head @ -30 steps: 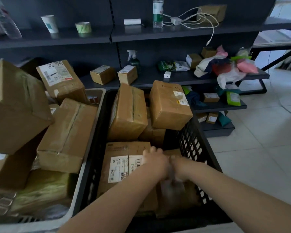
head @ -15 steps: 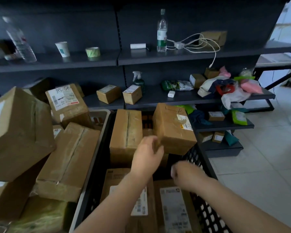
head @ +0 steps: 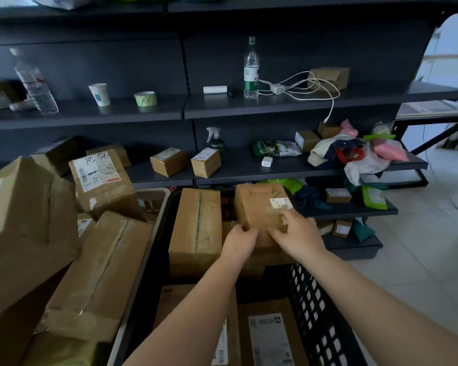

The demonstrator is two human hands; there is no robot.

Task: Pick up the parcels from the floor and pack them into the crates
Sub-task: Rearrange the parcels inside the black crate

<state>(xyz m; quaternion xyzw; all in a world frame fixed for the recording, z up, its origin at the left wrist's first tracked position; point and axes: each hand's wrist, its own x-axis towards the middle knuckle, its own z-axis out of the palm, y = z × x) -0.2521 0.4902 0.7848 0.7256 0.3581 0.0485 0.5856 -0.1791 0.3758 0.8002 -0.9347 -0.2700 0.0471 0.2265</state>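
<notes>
A black slotted crate (head: 319, 310) in front of me holds several brown cardboard parcels. At its far right a cube-shaped parcel (head: 257, 207) with a white label sits on top of other boxes. My left hand (head: 239, 240) grips its near left corner. My right hand (head: 297, 233) lies over its near right side with fingers curled on the top face. A tall taped parcel (head: 197, 231) stands just left of it. Two flat labelled parcels (head: 271, 336) lie at the crate's near end under my forearms.
A grey crate (head: 157, 200) on the left is heaped with large parcels (head: 24, 228). Dark shelving behind carries small boxes (head: 169, 161), bottles, a cup, tape, a spray bottle, a charger cable and soft mailer bags (head: 354, 154). White tiled floor (head: 420, 247) lies to the right.
Both hands rose from the flat parcels at the crate's near end and reached forward to the cube-shaped parcel, which they now hold. The camera tilted up toward the shelves.
</notes>
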